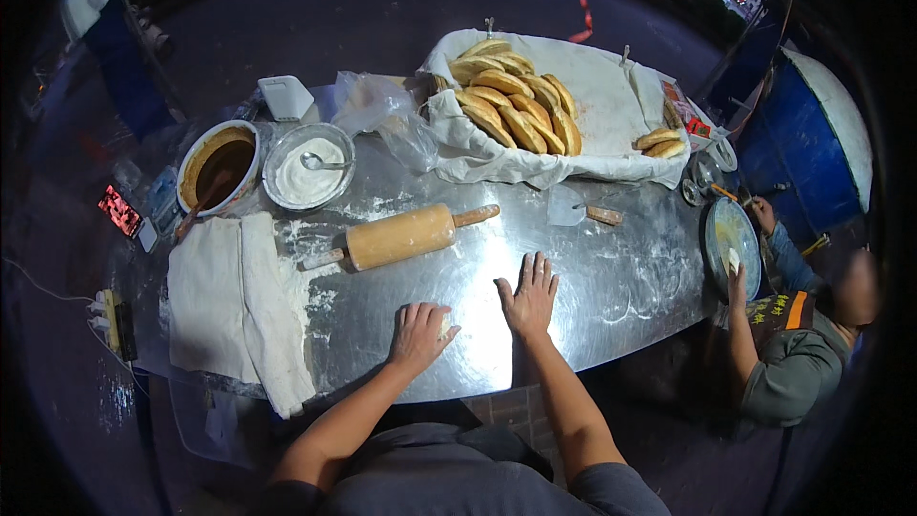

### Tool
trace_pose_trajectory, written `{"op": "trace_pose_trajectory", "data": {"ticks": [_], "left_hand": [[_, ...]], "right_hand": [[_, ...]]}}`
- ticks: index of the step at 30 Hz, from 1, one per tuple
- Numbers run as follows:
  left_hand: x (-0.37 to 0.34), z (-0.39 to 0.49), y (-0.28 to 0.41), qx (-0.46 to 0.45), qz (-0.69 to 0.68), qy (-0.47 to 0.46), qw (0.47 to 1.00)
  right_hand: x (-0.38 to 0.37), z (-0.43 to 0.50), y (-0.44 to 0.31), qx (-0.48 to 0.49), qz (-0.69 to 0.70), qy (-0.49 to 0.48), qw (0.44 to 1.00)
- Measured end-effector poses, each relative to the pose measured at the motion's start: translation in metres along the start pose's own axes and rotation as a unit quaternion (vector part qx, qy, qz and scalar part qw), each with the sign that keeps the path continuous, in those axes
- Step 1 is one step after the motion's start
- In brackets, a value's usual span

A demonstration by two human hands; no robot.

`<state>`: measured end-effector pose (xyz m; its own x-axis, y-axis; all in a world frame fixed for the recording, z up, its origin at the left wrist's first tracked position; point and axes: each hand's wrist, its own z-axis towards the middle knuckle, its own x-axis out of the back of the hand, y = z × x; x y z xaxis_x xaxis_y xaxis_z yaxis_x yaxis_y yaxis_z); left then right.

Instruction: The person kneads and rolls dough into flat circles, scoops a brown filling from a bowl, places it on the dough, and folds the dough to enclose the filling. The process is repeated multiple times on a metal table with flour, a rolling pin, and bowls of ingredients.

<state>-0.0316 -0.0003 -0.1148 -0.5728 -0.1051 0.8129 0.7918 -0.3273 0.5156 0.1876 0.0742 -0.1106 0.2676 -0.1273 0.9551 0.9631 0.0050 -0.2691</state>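
My left hand [421,333] is cupped low over the steel table [559,365]. A small pale piece of what looks like dough [445,325] shows between its thumb and fingers, the rest hidden by the palm. To its right, my right hand [531,301] lies palm down with the fingers apart and nothing in it. A thick wooden rolling pin [401,236] rests beyond my left hand, its near end dusted with flour. Past my right hand lies a scraper [568,207] with a wooden handle.
At left are a folded white cloth [208,294], a bowl of flour [304,130] with a spoon, and a tub of brown paste [185,161]. A cloth-lined basket [602,115] holds several flatbreads [512,104]. A co-worker [788,365] at right handles dough over a round pan [723,229].
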Motion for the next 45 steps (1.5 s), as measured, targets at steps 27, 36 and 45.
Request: {"op": "trace_pose_trajectory", "data": {"ticks": [27, 36, 45], "left_hand": [[-0.004, 0.004, -0.009, -0.003, -0.073, -0.053, 0.996], [0.016, 0.008, -0.014, -0.005, -0.144, -0.054, 0.988], [0.038, -0.025, -0.013, 0.049, -0.147, -0.030, 0.987]], "right_hand": [[0.041, -0.050, -0.085, 0.136, 0.305, -0.187, 0.924], [0.058, -0.059, -0.049, -0.035, 0.611, -0.243, 0.753], [0.008, -0.043, -0.047, 0.093, 0.139, 0.013, 0.986]]}}
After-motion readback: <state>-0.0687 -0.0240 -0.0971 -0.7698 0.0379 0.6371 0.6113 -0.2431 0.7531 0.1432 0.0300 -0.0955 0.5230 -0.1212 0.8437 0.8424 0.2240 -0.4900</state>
